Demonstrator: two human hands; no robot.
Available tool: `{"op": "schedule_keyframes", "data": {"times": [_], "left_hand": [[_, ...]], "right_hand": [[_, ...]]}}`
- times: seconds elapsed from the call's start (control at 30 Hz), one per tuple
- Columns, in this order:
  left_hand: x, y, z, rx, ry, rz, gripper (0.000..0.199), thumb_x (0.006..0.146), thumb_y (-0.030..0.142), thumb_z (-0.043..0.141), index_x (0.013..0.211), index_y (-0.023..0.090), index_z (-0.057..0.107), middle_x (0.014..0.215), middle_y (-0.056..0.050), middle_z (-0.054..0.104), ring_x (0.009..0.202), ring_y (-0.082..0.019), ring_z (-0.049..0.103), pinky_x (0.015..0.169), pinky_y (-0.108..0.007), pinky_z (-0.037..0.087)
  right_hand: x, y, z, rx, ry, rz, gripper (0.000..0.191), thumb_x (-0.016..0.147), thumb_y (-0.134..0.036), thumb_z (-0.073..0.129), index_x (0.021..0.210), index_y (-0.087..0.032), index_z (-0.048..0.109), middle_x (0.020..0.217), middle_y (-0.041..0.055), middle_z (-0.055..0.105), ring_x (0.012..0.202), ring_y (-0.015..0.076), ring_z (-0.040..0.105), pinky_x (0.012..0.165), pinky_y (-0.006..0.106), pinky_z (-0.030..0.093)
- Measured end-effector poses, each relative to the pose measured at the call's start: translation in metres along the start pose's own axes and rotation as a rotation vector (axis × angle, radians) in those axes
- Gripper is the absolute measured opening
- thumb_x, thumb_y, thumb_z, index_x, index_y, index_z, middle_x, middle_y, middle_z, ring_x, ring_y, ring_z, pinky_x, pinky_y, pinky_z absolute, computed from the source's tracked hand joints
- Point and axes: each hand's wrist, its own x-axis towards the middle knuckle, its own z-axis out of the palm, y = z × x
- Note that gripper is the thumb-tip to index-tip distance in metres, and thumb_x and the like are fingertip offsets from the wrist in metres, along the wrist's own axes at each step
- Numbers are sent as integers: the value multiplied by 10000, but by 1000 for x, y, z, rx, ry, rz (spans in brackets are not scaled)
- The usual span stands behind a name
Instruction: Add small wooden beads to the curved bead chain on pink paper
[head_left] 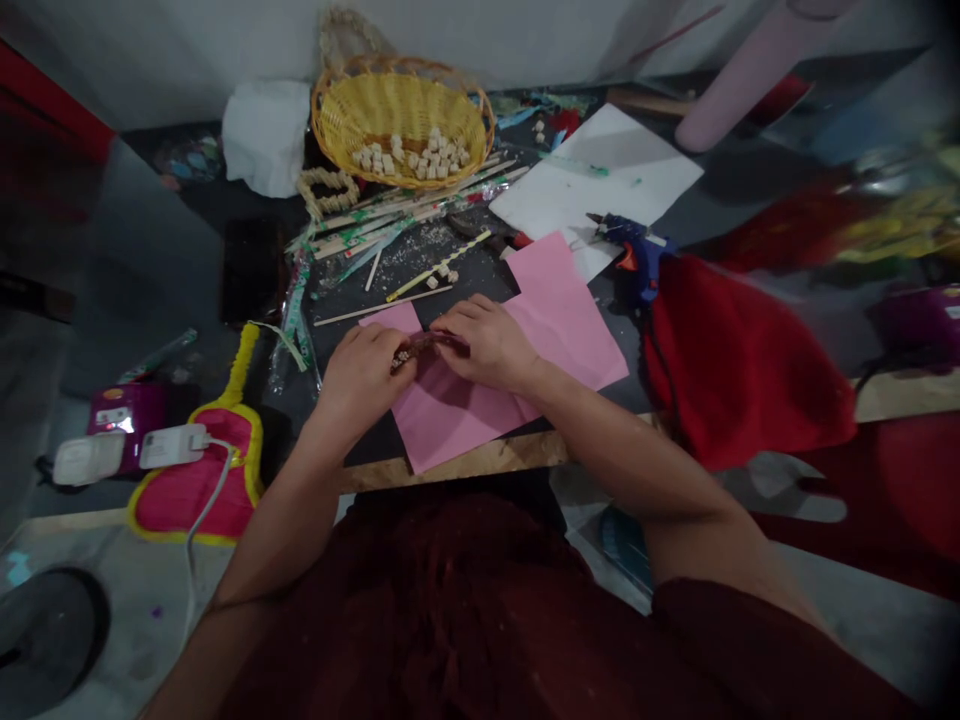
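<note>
Pink paper (480,410) with a notched upper edge lies near the table's front edge. Above it, my left hand (367,368) closes around the left end of a small dark reddish strip (435,340), which has pale bits at that end. The fingers of my right hand (484,340) are curled over the strip's other end. Both hands hold it between them, close together. Just beyond the hands lie a thin stick (382,306), a yellow twisted stick (439,267) and a few small pale cubes (442,276).
A yellow wicker basket (405,105) holds several pale cubes. White paper (607,170), a blue glue gun (637,250) and red cloth (742,360) lie to the right. At left are a dark phone (251,270), a pink-and-yellow fan-shaped piece (202,470) and a white charger (174,446).
</note>
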Motion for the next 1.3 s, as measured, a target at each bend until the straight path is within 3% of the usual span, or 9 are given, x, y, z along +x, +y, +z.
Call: {"op": "schedule_keyframes", "data": {"times": [0.23,0.67,0.83,1.3], "left_hand": [[0,-3,2,-17,-20,3,243,946,250,576,1111,175,738,1091,-115,762,1067,-290,678,1014,-435,503],[0,-1,0,-72,-32,-22,241,952,263,617,1134,158,735,1117,-127,763,1105,-312,684,1028,-457,501],[0,-3,3,-80,-12,-19,212,944,262,635,1125,199,726,1101,-102,761,1104,-287,684,1027,-431,496],[-1,-1,0,-69,-68,-39,264,963,296,659,1189,169,714,1138,-123,740,1150,-306,661,1051,-444,490]], "right_hand": [[0,1,-1,-41,4,-2,206,974,-307,626,1093,-207,761,1061,92,768,983,265,604,823,389,431],[0,2,-3,17,34,-62,273,1025,-384,604,1098,-174,762,1012,104,779,923,253,637,862,392,486],[-1,3,-4,15,41,-64,253,1028,-371,601,1090,-187,763,1012,96,785,905,246,633,836,391,483],[-2,5,-3,61,22,-55,249,1040,-362,582,1093,-194,758,1039,97,791,944,244,652,879,399,497]]}}
